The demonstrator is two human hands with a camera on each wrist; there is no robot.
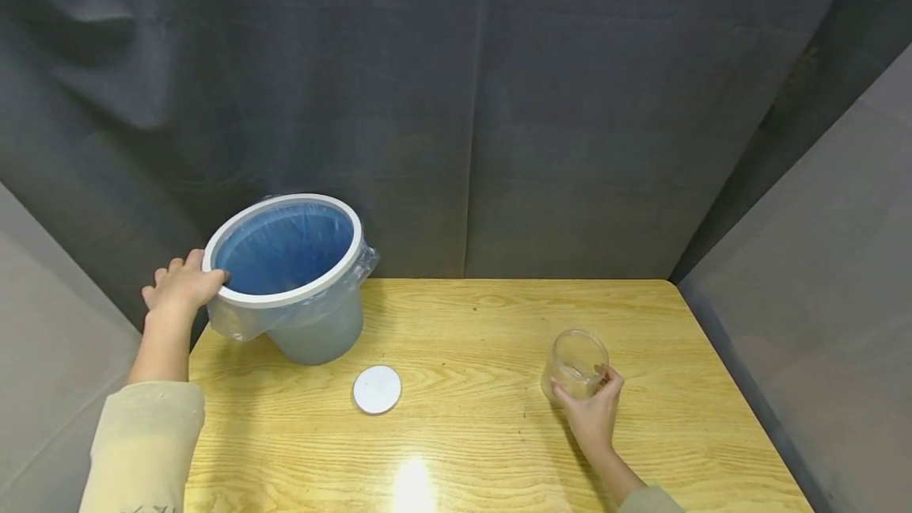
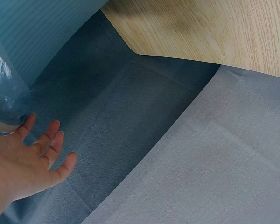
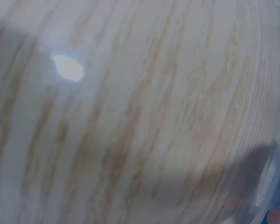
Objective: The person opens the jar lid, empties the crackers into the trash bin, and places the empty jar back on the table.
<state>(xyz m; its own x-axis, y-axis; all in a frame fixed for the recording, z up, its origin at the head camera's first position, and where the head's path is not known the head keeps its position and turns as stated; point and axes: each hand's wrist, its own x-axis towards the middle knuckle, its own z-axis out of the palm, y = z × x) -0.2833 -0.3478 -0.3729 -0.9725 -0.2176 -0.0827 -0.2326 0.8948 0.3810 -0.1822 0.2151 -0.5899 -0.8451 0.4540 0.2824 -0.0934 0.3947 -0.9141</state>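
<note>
At the left, a blue trash can point(image 1: 317, 331) with a white rim and a clear plastic liner point(image 1: 238, 319) leans over the table. My left hand point(image 1: 178, 289) grips its rim, thumb over the inner edge and fingers outside. In the left wrist view the left hand point(image 2: 30, 161) has its fingers spread below the ribbed can wall point(image 2: 42, 32). My right hand point(image 1: 593, 414) holds a clear jar point(image 1: 579, 355), thumb on one side and fingers on the other. Only a sliver of the right hand point(image 3: 279, 207) shows in the right wrist view.
A white round disc point(image 1: 378, 389) lies on the wooden table point(image 1: 470, 339) between the trash can and the jar. Dark cloth point(image 1: 427, 101) hangs behind the table, with grey panels point(image 1: 819, 283) at the sides.
</note>
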